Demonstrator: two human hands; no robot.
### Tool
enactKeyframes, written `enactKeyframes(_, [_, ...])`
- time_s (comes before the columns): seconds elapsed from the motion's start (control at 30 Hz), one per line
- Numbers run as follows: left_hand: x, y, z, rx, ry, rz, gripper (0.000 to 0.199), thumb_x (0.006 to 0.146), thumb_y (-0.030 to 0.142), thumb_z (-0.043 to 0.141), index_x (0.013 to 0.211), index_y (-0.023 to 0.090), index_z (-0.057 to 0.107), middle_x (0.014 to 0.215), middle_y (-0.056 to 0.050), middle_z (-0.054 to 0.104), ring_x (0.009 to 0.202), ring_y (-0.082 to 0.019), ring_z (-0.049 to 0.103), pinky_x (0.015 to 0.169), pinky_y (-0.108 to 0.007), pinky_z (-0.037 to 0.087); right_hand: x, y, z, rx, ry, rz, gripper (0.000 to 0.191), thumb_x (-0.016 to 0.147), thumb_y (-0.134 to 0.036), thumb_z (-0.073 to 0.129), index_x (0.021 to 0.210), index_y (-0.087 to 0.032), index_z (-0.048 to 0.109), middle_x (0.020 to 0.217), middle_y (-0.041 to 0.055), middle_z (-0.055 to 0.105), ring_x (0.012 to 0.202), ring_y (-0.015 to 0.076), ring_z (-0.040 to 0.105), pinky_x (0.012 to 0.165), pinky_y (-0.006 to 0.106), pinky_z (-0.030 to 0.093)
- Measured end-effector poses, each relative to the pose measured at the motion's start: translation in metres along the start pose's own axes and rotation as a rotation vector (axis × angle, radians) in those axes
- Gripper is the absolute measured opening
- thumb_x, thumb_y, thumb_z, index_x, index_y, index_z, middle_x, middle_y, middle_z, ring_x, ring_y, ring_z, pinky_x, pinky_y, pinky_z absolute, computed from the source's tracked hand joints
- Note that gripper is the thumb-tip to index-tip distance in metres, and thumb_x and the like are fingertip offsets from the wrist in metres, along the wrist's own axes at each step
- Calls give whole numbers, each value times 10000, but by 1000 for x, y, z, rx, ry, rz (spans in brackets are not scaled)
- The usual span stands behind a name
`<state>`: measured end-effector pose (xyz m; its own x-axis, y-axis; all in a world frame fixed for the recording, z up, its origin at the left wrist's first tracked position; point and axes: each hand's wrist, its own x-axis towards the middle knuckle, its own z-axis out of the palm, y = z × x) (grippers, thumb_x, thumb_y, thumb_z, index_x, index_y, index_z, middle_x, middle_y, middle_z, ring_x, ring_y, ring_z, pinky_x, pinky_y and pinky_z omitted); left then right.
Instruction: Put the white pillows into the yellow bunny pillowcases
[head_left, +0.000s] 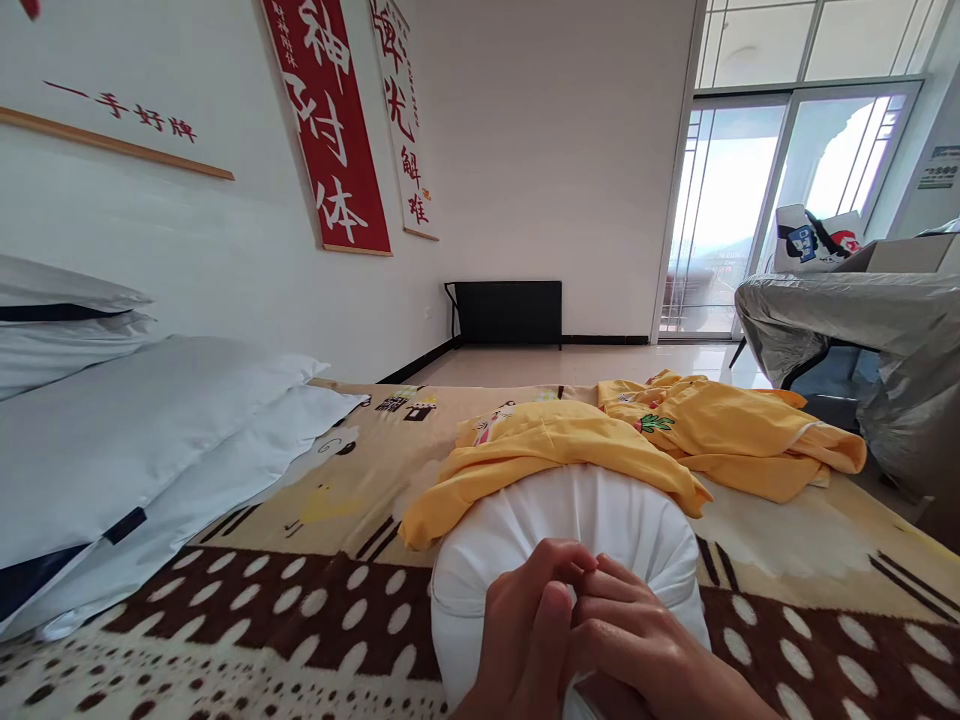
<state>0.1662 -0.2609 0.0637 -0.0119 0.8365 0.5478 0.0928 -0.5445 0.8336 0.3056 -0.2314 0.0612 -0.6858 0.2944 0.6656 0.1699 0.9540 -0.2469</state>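
Observation:
A round white cushion (465, 590) with gathered pleats lies on the patterned blanket (300, 590). Both hands meet over it, fingers bent and pressed together at the tips. My left hand (529, 620) is on the left side, my right hand (630, 625) on the right; whether anything lies between them is hidden. Draped over the far edge of the cushion is a yellow garment (555, 435). A second yellow garment (742, 425) lies crumpled on the blanket to the right.
White pillows (172, 430) are piled at the left. A black folded frame (510, 312) leans at the far wall. On the right, a plastic-covered table (847, 300) holds a bag (799, 240) and a box (907, 255), near glass doors (720, 200).

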Motion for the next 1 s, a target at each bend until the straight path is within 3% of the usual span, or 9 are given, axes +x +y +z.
enactKeyframes(0.3, [2, 4, 2, -18, 6, 18, 439, 893, 533, 396, 864, 167, 637, 658, -22, 616, 578, -127, 543, 583, -222, 441, 0, 0, -1, 12, -12, 11, 178, 953, -208, 346, 874, -215, 506, 733, 9, 564, 812, 125, 536, 874, 280, 420])
enactKeyframes(0.63, [-3, 1, 0, 50, 58, -41, 427, 882, 523, 425, 886, 168, 661, 752, -51, 653, 661, -155, 574, 660, -237, 464, 1, -1, -1, 29, -2, 12, 202, 959, -218, 337, 856, -213, 511, 722, 10, 552, 775, 124, 516, 845, 275, 428])
enactKeyframes(0.83, [-4, -2, -1, 40, 3, -62, 434, 889, 528, 400, 896, 162, 633, 724, -35, 627, 609, -135, 545, 634, -233, 455, 0, 0, -1, 35, -6, 13, 225, 961, -211, 328, 850, -210, 524, 723, 16, 552, 783, 127, 514, 863, 279, 420])
enactKeyframes(1.0, [-3, -2, -1, 71, 29, -60, 416, 900, 504, 395, 910, 166, 636, 766, -48, 643, 666, -144, 574, 633, -225, 451, 0, 0, -2, 20, -22, 35, 233, 959, -204, 326, 845, -211, 529, 735, 16, 558, 797, 126, 516, 884, 278, 406])
